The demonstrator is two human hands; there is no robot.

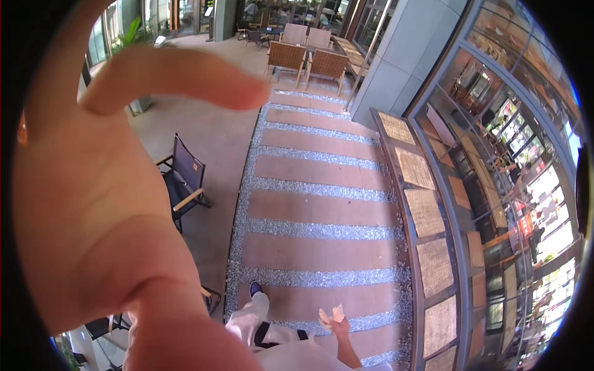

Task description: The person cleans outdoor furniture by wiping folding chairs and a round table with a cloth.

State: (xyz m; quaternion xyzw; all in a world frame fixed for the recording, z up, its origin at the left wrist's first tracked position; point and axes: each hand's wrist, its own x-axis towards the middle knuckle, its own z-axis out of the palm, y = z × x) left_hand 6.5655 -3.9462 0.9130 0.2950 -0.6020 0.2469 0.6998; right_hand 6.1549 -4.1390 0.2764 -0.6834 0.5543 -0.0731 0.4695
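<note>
My left hand (106, 185) looms very near the camera and covers much of the left side. One digit stretches right across the upper part, while the others run up past the rim and are partly cut off. Nothing shows between its spread digits. Low in the view, my right hand (342, 326) pinches a crumpled pale tissue or paper napkin (330, 316) whose corners stick up. Below it are my light trousers (246, 320) and one dark shoe (255, 288) on a paving slab (320, 297).
Slabs alternate with gravel strips (320, 229) ahead. A black folding chair (185, 181) stands left, partly behind my left hand. Wicker chairs (286, 55) surround a table at the far end. Along the right runs a ledge with woven mats (424, 212), beside a glass window (501, 139) and grey pillar (399, 60).
</note>
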